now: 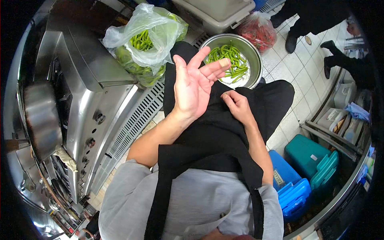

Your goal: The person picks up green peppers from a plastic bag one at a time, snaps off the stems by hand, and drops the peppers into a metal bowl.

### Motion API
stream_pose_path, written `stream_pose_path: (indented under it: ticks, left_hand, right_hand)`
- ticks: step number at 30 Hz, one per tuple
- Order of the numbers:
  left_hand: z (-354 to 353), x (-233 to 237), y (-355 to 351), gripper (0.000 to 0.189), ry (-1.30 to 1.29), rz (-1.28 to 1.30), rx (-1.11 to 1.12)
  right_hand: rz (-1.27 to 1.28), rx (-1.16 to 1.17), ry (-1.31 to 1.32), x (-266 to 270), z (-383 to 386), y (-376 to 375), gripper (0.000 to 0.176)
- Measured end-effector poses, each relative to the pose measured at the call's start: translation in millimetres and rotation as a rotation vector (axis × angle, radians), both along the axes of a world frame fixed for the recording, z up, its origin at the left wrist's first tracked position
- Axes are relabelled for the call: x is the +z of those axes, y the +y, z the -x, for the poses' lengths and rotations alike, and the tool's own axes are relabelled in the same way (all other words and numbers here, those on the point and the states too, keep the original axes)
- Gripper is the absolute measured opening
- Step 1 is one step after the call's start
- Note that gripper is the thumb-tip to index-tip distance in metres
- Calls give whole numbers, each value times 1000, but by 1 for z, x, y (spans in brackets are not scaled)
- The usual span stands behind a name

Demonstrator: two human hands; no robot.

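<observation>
My left hand [196,82] is raised palm up, its fingers spread and nothing in it. A tan bandage [224,63] wraps one finger. The fingertips overlap the view of a round metal pot [256,66] with many long green chili peppers [239,71] in it. My right hand [239,106] is closed with its back up, low over the black apron [208,132] on my lap. Its curled fingers hide whatever they hold, if anything. Left of the pot, an open clear plastic bag [160,34] holds more green peppers [142,41].
A steel stove [90,116] with knobs runs along the left, above a slotted floor grate [134,120]. Beyond the pot are a bag of red peppers [258,32] and a grey lidded bin [216,12]. Another person's legs [308,18] stand upper right. Blue [286,176] and green boxes [306,154] sit right.
</observation>
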State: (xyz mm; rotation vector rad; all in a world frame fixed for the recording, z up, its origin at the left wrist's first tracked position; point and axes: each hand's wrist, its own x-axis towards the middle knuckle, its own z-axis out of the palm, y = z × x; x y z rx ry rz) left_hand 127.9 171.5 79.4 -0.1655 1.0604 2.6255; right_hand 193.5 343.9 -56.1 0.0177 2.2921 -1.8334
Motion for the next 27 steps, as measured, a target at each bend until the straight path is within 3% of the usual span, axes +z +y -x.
stream_pose_path:
  ticks: [5, 13, 23, 27]
  left_hand:
    - [-1, -2, -1, 93, 21, 26, 6]
    - [-10, -4, -2, 94, 453, 365, 66]
    - [-14, 1, -1, 99, 496, 417, 82]
    - [-12, -2, -6, 102, 675, 577, 119]
  right_hand:
    - [-30, 24, -28, -1, 0, 1, 23]
    - [-20, 19, -30, 0, 0, 0, 23]
    - [-51, 34, -42, 1, 0, 0, 23]
    - [-53, 37, -55, 5, 1, 0, 24]
